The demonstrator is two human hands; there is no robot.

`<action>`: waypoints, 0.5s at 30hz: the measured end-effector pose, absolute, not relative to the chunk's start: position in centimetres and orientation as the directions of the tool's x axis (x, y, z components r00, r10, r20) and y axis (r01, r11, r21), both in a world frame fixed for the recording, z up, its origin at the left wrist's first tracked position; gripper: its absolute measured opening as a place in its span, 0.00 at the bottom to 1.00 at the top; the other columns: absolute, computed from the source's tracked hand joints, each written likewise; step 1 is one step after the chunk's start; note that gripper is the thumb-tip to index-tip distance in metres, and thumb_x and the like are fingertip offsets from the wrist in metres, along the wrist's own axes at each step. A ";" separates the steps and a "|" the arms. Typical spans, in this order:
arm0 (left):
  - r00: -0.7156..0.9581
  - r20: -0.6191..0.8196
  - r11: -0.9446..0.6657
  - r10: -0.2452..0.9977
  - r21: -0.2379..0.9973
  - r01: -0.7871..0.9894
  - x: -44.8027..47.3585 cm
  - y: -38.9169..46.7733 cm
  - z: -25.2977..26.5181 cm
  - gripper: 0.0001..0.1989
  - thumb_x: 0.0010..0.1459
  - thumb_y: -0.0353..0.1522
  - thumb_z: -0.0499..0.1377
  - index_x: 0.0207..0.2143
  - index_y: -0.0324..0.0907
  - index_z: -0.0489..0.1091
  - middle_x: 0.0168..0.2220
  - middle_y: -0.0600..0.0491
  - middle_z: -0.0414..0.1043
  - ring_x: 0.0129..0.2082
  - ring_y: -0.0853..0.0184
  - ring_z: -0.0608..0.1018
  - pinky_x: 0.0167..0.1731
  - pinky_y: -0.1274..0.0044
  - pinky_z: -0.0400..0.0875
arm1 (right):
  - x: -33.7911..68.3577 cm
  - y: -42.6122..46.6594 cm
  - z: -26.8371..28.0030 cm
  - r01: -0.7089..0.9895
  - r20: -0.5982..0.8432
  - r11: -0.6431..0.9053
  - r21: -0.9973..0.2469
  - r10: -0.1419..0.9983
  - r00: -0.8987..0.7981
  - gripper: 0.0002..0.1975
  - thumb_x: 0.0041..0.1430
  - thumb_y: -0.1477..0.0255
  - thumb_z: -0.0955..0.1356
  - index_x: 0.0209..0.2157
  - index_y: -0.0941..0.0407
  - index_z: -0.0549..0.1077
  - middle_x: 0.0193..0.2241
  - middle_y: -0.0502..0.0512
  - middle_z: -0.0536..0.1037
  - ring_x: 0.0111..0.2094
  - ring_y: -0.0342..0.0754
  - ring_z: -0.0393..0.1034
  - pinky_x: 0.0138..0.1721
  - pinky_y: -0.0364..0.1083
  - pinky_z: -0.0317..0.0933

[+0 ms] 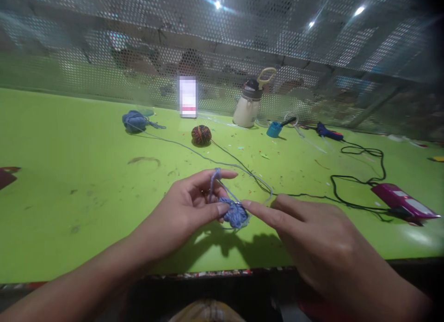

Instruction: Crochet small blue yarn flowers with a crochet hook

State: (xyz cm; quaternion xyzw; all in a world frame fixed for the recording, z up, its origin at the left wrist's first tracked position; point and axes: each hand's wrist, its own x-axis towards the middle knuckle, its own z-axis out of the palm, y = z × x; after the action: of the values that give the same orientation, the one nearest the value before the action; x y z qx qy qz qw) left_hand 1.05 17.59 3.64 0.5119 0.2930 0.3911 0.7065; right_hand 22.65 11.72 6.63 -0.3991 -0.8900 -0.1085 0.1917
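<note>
My left hand pinches a small blue-purple crochet piece between thumb and fingers. Blue yarn is looped round its stretched index finger and runs down to the piece. From the right, my right hand is curled with its index finger pointing to the edge of the work. A thin metal glint by that fingertip looks like the tip of a crochet hook; the rest is hidden by the hand. The yarn leads back to a blue yarn ball at the back left.
A multicoloured yarn ball trails a dark strand across the green table. Behind stand a lit phone, a bottle and a blue pot. At right lie a glue gun, black cord and a magenta packet.
</note>
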 end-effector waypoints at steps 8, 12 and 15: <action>0.518 -0.026 0.120 0.855 0.981 -0.150 1.2 17.5 4.0 0.24 0.53 0.27 0.65 0.54 0.44 0.70 0.34 0.56 0.69 0.32 0.71 0.72 0.34 0.77 0.68 | 23.0 11.7 6.7 0.745 0.373 0.667 0.011 0.688 -0.622 0.22 0.60 0.84 0.59 0.53 0.59 0.70 0.24 0.52 0.69 0.20 0.47 0.61 0.22 0.46 0.48; 0.541 -0.045 0.136 0.840 0.982 -0.129 1.2 17.5 4.1 0.25 0.54 0.26 0.64 0.55 0.42 0.69 0.32 0.57 0.69 0.31 0.73 0.72 0.32 0.79 0.68 | 23.2 11.7 6.6 0.738 0.358 0.675 -0.006 0.690 -0.629 0.21 0.61 0.83 0.59 0.53 0.58 0.70 0.23 0.52 0.68 0.20 0.47 0.59 0.23 0.46 0.45; 0.554 -0.042 0.134 0.832 0.983 -0.126 1.3 17.5 4.1 0.25 0.55 0.25 0.63 0.55 0.42 0.69 0.32 0.57 0.69 0.31 0.74 0.72 0.32 0.80 0.67 | 23.2 11.8 6.6 0.733 0.354 0.680 -0.012 0.688 -0.633 0.21 0.62 0.84 0.58 0.53 0.58 0.71 0.23 0.52 0.68 0.20 0.47 0.60 0.23 0.46 0.44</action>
State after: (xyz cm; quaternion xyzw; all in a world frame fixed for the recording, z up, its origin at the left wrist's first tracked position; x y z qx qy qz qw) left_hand 1.27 17.54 4.14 0.5570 0.3169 0.3505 0.6830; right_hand 23.19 11.76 6.59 -0.3941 -0.9012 -0.0668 0.1673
